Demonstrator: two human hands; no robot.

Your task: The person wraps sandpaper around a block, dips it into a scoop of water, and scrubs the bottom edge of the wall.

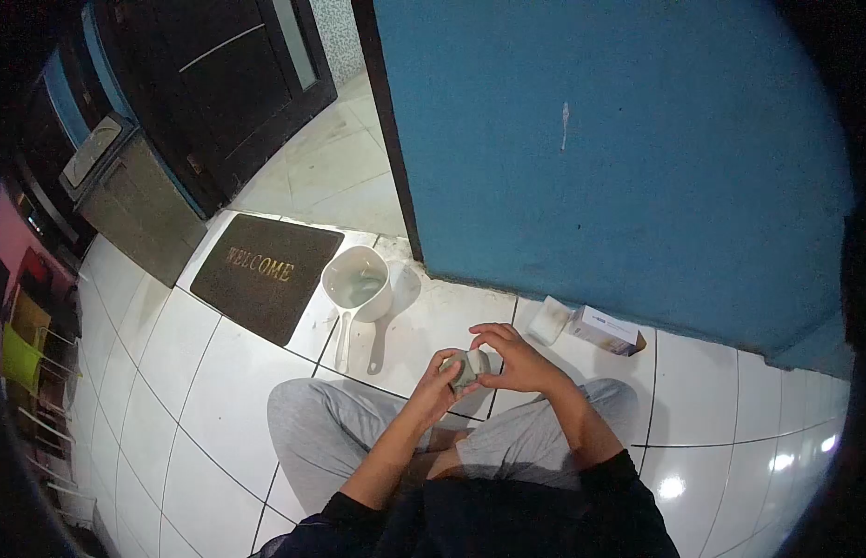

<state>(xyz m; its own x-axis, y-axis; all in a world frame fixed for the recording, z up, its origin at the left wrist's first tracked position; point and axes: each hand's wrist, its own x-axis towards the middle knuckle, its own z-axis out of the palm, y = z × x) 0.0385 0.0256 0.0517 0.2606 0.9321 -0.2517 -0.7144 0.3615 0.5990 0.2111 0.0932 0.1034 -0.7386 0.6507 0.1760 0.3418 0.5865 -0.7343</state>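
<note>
My left hand (434, 388) is closed around a small grey-green rounded lump (460, 374), held over my crossed legs. My right hand (520, 359) meets it from the other side, with thumb and fingers curved around a paler, whitish piece (477, 362) against the lump. What the lump and the pale piece are made of is too small to tell. Forward and left of my hands, a white dipper (381, 302) stands upright on the tiles with what looks like water inside, its long handle pointing toward me.
A dark doormat (298, 321) reading WELCOME lies beyond the dipper. A small printed carton (605, 327) and a white block-like item (549, 321) rest by the blue wall (628, 186). To the left stand a grey bin (145, 205) and a dark door (256, 88).
</note>
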